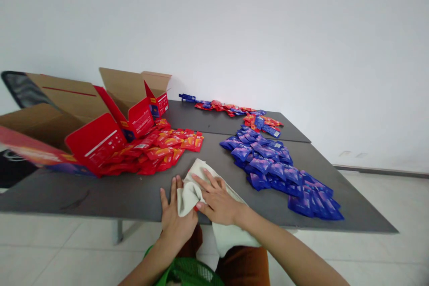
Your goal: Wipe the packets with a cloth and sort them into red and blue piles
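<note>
A pale off-white cloth (231, 237) lies on the grey table at its front edge, and one end hangs over toward my lap. My right hand (219, 203) grips it from above, fingers bent into the bunched fabric and thumb toward my left hand. My left hand (177, 221) rests at the cloth's left side, its fingers stretched and apart on the tabletop; its thumb is hidden. Between the hands a small red bit (196, 208) peeks out under the cloth, too covered to identify. Red packets (161, 149) are heaped beyond my left hand, and blue-purple packets (268, 161) beyond my right.
Open red cardboard boxes (100, 143) stand along the left side with flaps raised. Farther back, mixed red and blue packets (228, 107) lie near the wall, with another small mixed pile (263, 124) closer. The grey table (117, 199) ends just before my body.
</note>
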The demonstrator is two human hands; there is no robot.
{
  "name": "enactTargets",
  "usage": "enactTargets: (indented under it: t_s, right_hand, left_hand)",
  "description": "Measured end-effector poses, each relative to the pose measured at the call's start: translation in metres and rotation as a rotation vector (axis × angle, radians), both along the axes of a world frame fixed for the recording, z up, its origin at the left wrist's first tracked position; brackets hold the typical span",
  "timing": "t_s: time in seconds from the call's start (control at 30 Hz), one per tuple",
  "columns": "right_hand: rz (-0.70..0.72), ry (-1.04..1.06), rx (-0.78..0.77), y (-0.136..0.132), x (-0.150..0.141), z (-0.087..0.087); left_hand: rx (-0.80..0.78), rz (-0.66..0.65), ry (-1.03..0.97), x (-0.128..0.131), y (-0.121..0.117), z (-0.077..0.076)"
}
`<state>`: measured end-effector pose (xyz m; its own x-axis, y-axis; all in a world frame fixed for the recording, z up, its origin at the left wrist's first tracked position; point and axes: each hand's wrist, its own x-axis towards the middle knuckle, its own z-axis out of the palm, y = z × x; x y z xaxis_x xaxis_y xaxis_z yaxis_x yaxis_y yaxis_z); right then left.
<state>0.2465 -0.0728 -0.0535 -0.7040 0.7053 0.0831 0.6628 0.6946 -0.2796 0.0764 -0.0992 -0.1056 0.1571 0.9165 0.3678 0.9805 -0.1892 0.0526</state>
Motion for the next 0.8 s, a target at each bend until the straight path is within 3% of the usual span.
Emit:
enactTargets:
  t_s: [0.13,0.43,0.53,0.67,0.8]
  right_hand:
    - [0.058,0.065,-0.089,-0.005,0.002,0.0]
    - [0.017,0.006,-0.127,0.058,-0.038,-0.003]
    - [-0.031,0.045,-0.067,0.039,-0.034,-0.005]
    - [-0.143,0.105,0.019,-0.014,-0.015,-0.01]
    - [-0.088,0.095,0.032,-0.037,-0.001,-0.009]
  left_hand:
    - [-0.022,-0.007,-0.039,-0.001,0.001,-0.002]
    - [-0.162,-0.1,0.058,-0.006,-0.003,0.024]
    - [-0.093,-0.154,0.096,-0.011,-0.001,0.019]
    - [-0.011,-0.139,0.102,-0.016,0.003,0.004]
    - [-0.04,-0.125,0.053,-0.015,0.005,-0.002]
